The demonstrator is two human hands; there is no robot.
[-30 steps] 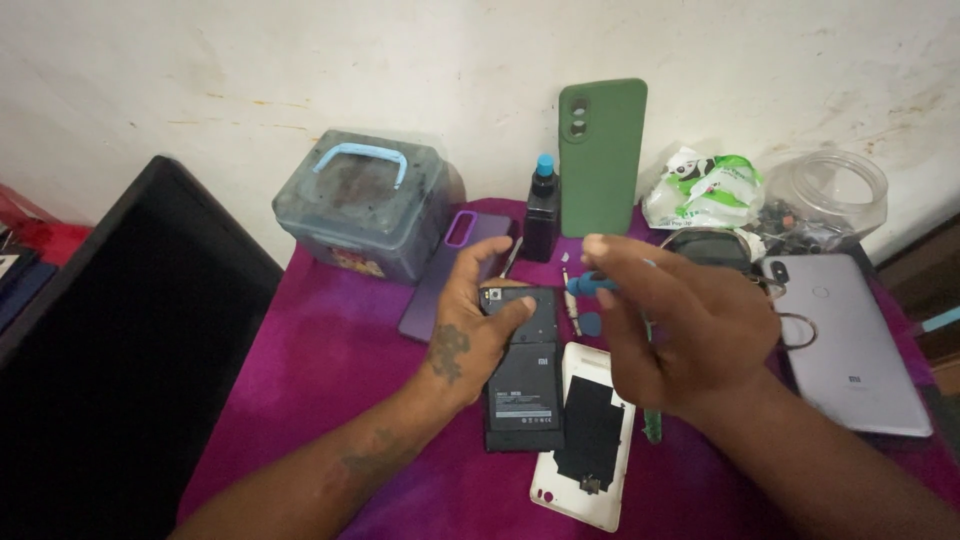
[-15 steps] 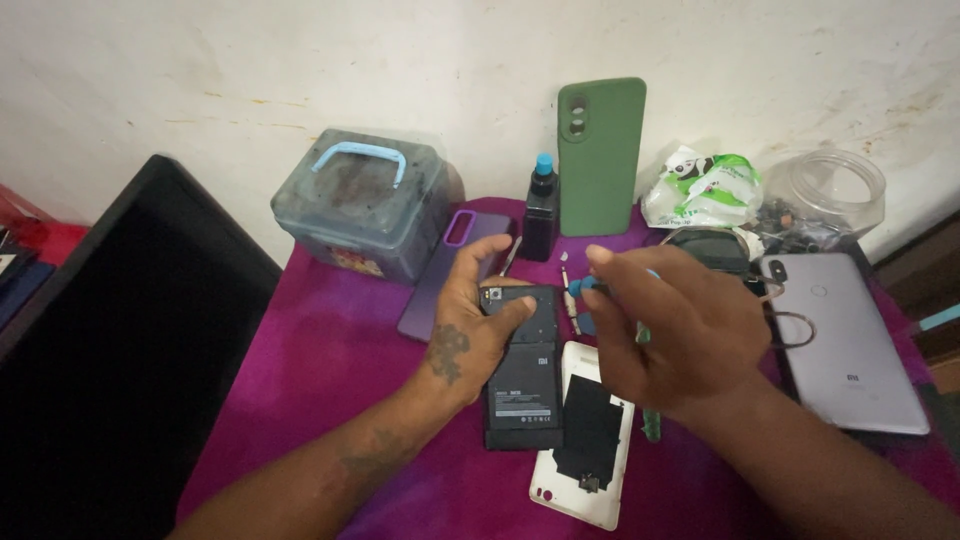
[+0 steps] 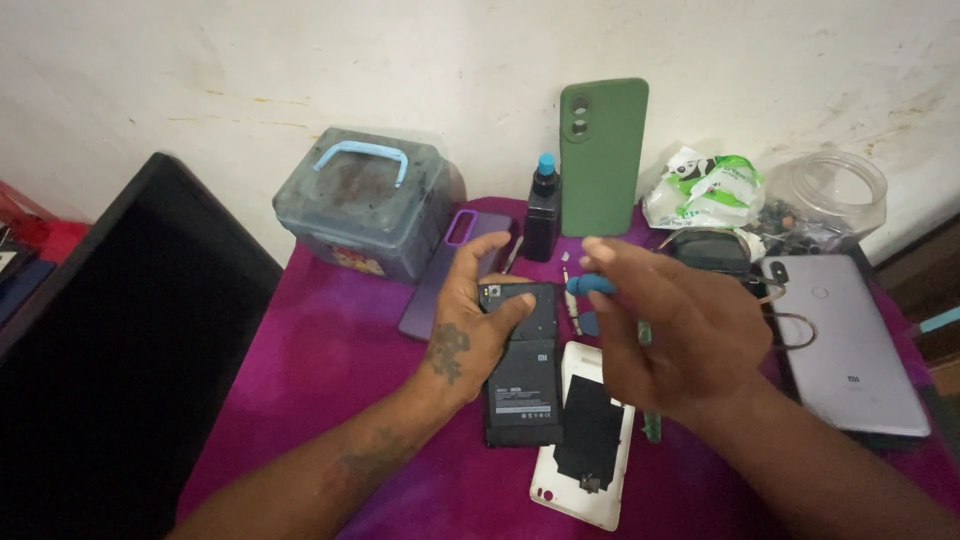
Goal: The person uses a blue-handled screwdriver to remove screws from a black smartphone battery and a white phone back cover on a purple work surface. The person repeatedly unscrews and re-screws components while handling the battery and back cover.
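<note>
My left hand [image 3: 468, 322] rests on the top end of an opened black phone [image 3: 522, 375] lying on the magenta cloth [image 3: 330, 340], thumb and fingers pinching its upper edge. My right hand [image 3: 680, 335] hovers just right of that phone, its fingertips closed on a small blue-handled tool [image 3: 590, 287]. A white phone shell with a black pad [image 3: 585, 445] lies below, partly under my right wrist. A thin green tool [image 3: 651, 428] shows beneath that hand.
A grey plastic box with a blue handle [image 3: 365, 200] stands at the back left, with a purple phone case [image 3: 447, 270] beside it. A green case [image 3: 603, 155] and a black bottle [image 3: 543, 210] lean at the wall. A grey phone [image 3: 850, 345], a clear jar [image 3: 830, 190] and a black screen [image 3: 100, 340] flank the work.
My right hand has shifted slightly with the blue tool, its fingers stretching left toward the black phone. My left hand has stayed on the phone.
</note>
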